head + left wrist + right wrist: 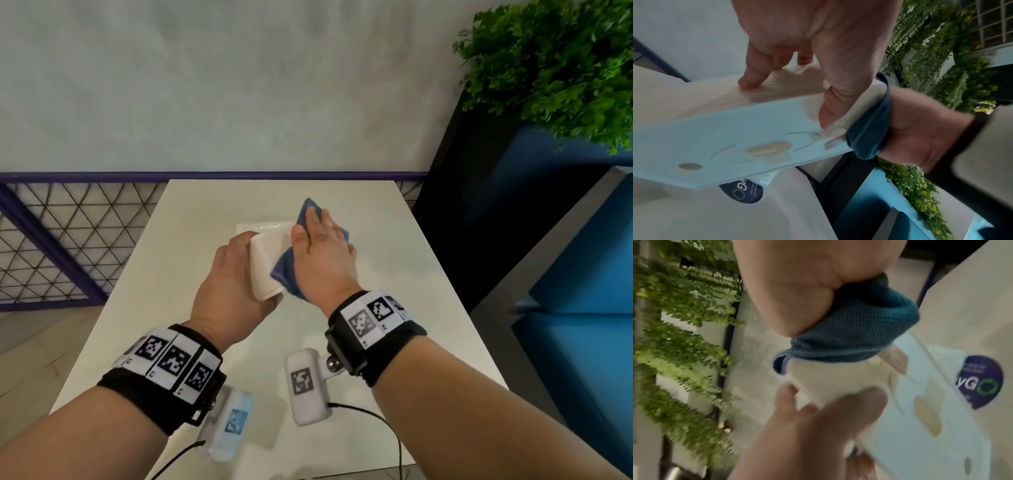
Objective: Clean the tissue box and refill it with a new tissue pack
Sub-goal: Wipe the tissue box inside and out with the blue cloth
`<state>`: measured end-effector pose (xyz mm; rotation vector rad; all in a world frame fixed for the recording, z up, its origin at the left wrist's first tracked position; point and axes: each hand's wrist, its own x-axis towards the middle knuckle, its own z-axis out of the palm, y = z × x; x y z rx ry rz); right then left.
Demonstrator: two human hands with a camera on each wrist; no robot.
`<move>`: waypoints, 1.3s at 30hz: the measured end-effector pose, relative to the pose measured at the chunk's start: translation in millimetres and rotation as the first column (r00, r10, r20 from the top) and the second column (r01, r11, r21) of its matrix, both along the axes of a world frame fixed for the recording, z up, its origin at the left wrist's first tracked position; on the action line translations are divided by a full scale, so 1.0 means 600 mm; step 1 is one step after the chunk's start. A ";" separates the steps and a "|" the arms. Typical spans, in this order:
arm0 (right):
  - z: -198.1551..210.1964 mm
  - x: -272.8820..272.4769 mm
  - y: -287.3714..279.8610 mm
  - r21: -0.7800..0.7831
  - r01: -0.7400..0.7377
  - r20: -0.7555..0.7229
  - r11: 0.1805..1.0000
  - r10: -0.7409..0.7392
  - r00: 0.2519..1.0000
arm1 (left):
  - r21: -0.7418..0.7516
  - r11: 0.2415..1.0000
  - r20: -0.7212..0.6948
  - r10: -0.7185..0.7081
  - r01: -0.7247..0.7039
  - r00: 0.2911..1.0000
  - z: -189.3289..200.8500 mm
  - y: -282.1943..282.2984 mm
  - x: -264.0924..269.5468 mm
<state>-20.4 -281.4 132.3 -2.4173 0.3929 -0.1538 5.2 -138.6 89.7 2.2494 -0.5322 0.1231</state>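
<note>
Head view first: I see the white table [428, 274] running from my wrists toward the grey wall [205, 85] at 12 o'clock, its far edge just short of the purple rail [102, 176]. My left hand [229, 274] grips the near end of the tissue box [270, 253], which is lifted and tilted above the middle of the table. My right hand [325, 253] lies flat on a blue cloth [287, 270], fingers extended and close together, pressing it against the box's top toward 1 o'clock. Bare tabletop shows all round the hands, widest at 3 o'clock and 6 o'clock. Beyond the table's edge at 3 o'clock stands a dark planter with a green plant [555, 68], well apart from the box, and blue seating [582, 308]. At 9 o'clock a wire-mesh panel [51, 240] sits beside the table edge.

From the left wrist view I get what the head view hides: the box's pale underside [725, 129] with oval cut-outs, my thumb on that underside and fingers curled over the woodgrain side, and the cloth [869, 129] wrapped over the box's end at 3 o'clock. Below the box lies the new tissue pack [748, 193], clear wrap with a dark round label, on the table.

From the right wrist view, blurred, I see the cloth [849, 331] bunched under my palm and the pack's label [980, 382] at 3 o'clock.
</note>
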 end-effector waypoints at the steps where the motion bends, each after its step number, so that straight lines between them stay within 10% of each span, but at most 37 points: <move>1: 0.002 -0.005 0.020 -0.043 -0.045 0.006 0.998 0.045 0.999 | -0.005 1.000 -0.010 -0.012 0.012 1.000 0.001 -0.002 0.001; 5: 0.004 -0.023 0.043 -0.090 -0.193 0.088 0.977 0.201 0.976 | -0.028 0.999 -0.005 -0.034 0.034 0.999 -0.002 0.000 0.004; 12: -0.009 0.010 -0.020 0.065 0.116 0.026 0.991 -0.118 0.993 | -0.014 1.000 0.009 -0.006 0.006 1.000 0.006 -0.005 0.000; 17: -0.005 -0.030 0.054 -0.112 -0.148 0.130 0.983 0.162 0.978 | -0.003 0.998 0.011 -0.068 0.068 0.998 0.012 -0.001 0.004; 23: -0.010 -0.008 -0.052 0.345 -0.055 0.182 0.937 -0.009 0.983 | -0.175 0.978 -0.094 -0.135 0.117 0.986 0.017 0.032 0.007; 27: -0.014 -0.025 -0.078 0.604 -0.423 0.340 0.676 0.261 0.903 | -0.456 0.877 -0.224 -0.277 0.150 0.934 0.024 0.059 0.016; 30: 0.003 -0.021 -0.086 0.412 -0.510 0.297 0.755 0.417 0.859 | -0.587 0.795 -0.305 -0.393 0.154 0.867 0.024 0.071 0.023; 32: 0.020 -0.015 -0.079 0.233 -0.447 0.248 0.864 0.391 0.886 | -0.507 0.847 -0.366 -0.377 0.158 0.851 0.033 0.076 0.025; 35: 0.036 -0.012 -0.069 0.015 -0.450 0.221 0.893 0.436 0.873 | -0.014 0.984 -0.228 -0.175 0.176 0.958 0.072 0.076 0.028; 39: 0.050 0.001 -0.038 -0.237 -0.460 0.098 0.856 0.492 0.865 | 0.344 0.928 0.057 -0.175 0.146 0.983 0.091 0.035 0.020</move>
